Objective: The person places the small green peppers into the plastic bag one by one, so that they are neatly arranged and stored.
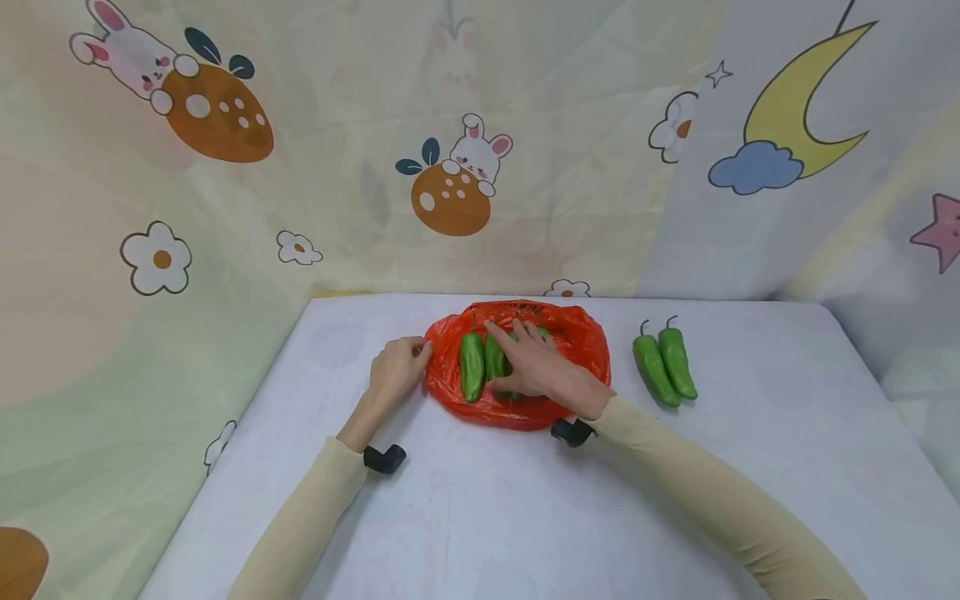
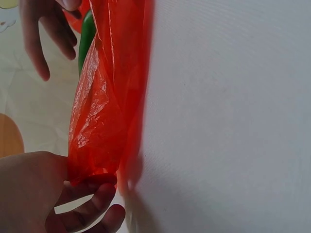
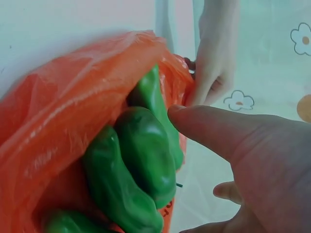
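Now | left hand (image 1: 397,369) pinches rim of red bag (image 1: 581,337) on table (image 1: 750,467) | right hand (image 1: 534,360) rests flat, probably loose, on peppers (image 1: 472,367) inside | keep the mouth taut, press gently | two loose peppers (image 1: 664,363) lie right of the bag

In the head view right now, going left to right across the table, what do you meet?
left hand pinching the bag's edge → red plastic bag with green peppers in it → right hand resting on those peppers → two green peppers lying loose on the table.
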A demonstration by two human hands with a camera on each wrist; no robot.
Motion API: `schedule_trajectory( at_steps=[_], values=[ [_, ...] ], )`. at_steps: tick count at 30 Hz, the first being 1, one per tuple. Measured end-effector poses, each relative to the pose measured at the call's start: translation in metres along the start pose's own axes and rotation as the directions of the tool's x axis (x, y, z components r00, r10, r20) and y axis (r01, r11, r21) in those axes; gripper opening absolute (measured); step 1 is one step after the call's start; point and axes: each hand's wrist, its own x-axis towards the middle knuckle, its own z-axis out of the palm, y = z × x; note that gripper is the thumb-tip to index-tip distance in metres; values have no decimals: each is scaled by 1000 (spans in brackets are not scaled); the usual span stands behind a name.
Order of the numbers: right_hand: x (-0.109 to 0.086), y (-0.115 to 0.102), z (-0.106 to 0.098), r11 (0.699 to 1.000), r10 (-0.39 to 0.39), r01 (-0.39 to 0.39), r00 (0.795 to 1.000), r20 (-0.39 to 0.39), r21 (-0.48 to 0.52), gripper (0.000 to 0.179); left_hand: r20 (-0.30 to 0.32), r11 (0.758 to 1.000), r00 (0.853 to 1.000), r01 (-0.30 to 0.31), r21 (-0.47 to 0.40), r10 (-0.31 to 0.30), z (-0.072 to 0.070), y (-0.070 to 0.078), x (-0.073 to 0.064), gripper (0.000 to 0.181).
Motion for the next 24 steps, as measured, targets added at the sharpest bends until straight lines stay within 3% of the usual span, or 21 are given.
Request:
schedule_trajectory(
  at_steps=[16, 24],
  values=[
    [-16, 15, -17, 999, -40, 41, 998, -46, 19, 97, 15, 1000, 1000, 13, -14, -13, 0, 1, -1, 33],
    [-33, 24, -28, 998, -69, 69, 995, -71, -4, 95, 1, 1000, 1000, -1, -19, 1, 0, 1, -1, 32]
  ],
)
